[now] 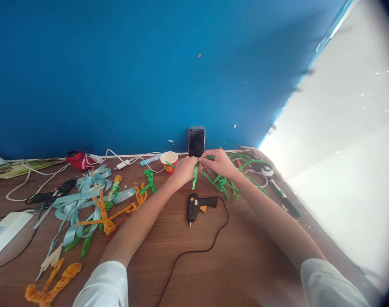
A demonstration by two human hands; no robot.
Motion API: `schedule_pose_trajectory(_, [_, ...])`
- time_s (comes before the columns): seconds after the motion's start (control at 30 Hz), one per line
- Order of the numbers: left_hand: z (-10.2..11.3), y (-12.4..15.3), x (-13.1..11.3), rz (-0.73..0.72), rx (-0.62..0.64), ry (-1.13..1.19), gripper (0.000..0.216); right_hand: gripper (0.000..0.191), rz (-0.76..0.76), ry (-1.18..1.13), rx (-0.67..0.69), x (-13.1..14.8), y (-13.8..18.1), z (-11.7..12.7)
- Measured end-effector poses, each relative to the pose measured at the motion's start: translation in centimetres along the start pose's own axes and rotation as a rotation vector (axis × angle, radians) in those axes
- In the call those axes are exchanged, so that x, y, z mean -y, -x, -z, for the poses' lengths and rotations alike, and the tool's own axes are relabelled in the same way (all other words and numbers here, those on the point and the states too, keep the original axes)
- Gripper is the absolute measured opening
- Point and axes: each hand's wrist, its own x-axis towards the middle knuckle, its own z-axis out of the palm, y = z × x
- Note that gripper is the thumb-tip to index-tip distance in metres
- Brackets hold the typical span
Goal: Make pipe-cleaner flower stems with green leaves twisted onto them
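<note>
Your left hand [185, 169] and right hand [219, 164] are both closed, pinching a green pipe cleaner twist [194, 179] between them above the table [232, 273], so it's pulled taut (glue gun [199, 207] sits just below, within easy reach). Loose green strands [221, 183] lie by your right hand.

White cloth sleeves, soft and loose at the hem, show on either side of the glue gun [199, 207]: the left sleeve [103, 285] bright, the right sleeve [330, 283] greyer in shade. The left forearm [136, 226] and right forearm [277, 217] run bare from them to the left hand [184, 169] and right hand [218, 164].
</note>
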Motion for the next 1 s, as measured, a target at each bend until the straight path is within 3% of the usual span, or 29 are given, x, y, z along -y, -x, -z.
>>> schedule_pose_trajectory(0.1, [0.2, 0.0, -0.5, -0.212, 0.028, -0.278, 0.028, 0.033, -0.023, -0.061, -0.076, 0.1, 0.0, 0.0])
schedule_pose_trajectory(0.17, [0.5, 0.0, -1.1, -0.274, 0.057, -0.309, 0.026, 0.034, -0.044, -0.13, -0.143, 0.2, -0.1, 0.2])
schedule_pose_trajectory(0.37, [0.9, 0.4, -2.9, -0.264, -0.043, -0.35, 0.023, 0.035, -0.127, -0.433, -0.259, 0.1, -0.3, 1.2])
schedule_pose_trajectory(0.57, [0.6, 0.6, -3.2, -0.327, 0.055, -0.503, 0.023, 0.037, -0.206, -0.65, -0.282, -0.4, -0.5, 1.2])
schedule_pose_trajectory(0.87, [0.3, 0.3, -3.0, -0.284, -0.11, -0.188, 0.035, 0.037, -0.247, -0.791, -0.18, -0.4, -0.8, 0.6])
schedule_pose_trajectory(1.0, [0.2, -0.1, -2.8, -0.291, -0.113, -0.059, 0.035, 0.033, -0.268, -0.803, -0.13, 0.2, -0.4, 0.4])
